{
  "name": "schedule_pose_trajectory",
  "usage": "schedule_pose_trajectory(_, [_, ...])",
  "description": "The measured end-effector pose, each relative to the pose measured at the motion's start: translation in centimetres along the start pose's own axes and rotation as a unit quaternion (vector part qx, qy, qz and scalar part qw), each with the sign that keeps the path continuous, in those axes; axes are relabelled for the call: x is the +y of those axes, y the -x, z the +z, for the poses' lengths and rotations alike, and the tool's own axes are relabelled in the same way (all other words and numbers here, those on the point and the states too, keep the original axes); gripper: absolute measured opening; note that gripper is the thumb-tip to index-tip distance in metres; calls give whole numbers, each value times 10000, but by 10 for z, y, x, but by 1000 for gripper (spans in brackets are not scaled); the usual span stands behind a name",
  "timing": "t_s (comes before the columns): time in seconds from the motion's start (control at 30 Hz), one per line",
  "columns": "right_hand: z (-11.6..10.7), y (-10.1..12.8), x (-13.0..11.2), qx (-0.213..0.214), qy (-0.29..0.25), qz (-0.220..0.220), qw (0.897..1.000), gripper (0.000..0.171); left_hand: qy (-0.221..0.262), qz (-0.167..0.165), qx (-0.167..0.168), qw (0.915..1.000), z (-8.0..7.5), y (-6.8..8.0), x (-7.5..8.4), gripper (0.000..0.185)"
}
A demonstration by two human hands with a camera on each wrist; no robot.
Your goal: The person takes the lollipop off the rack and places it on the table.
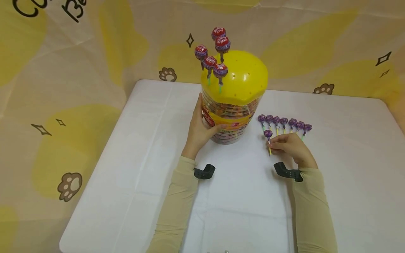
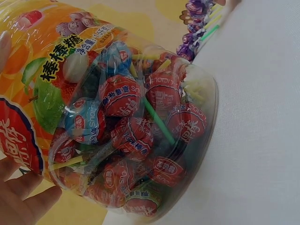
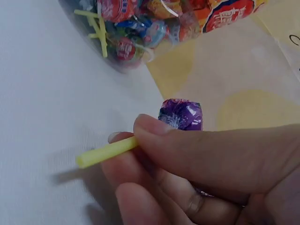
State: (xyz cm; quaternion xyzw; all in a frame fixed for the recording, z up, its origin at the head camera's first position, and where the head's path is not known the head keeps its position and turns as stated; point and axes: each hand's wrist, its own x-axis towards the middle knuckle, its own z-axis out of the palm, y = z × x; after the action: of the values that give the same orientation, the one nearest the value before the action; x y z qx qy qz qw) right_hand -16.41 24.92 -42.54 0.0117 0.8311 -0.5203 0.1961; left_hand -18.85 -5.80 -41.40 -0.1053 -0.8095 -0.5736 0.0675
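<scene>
A clear tub (image 1: 232, 121) full of wrapped lollipops stands on the white table (image 1: 142, 147), capped by a yellow lid (image 1: 238, 79) with holes. Several red lollipops (image 1: 215, 56) stand in the lid's left side. My left hand (image 1: 200, 128) grips the tub's left side; the left wrist view shows the tub (image 2: 126, 126) and my fingers (image 2: 23, 197) against its label. My right hand (image 1: 289, 146) pinches a purple lollipop (image 1: 268, 134) by its yellow stick, just right of the tub. In the right wrist view the thumb lies over the stick of the purple lollipop (image 3: 182, 115).
Several purple lollipops (image 1: 284, 122) lie in a row on the table behind my right hand. A yellow and beige patterned cloth (image 1: 63, 88) hangs behind and left of the table. Black wrist mounts (image 1: 205, 172) sit on both sleeves.
</scene>
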Motion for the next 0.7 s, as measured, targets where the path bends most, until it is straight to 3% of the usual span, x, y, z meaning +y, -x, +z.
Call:
schedule_pose_trajectory(0.3, [-7, -2, 10, -214, 124, 344, 9991, 32, -17, 23, -8, 10000, 0, 1, 0, 108])
schedule_pose_trajectory(0.7, [-6, -1, 9, -214, 318, 314, 9988, 29, 72, 38, -21, 10000, -1, 1, 1, 110])
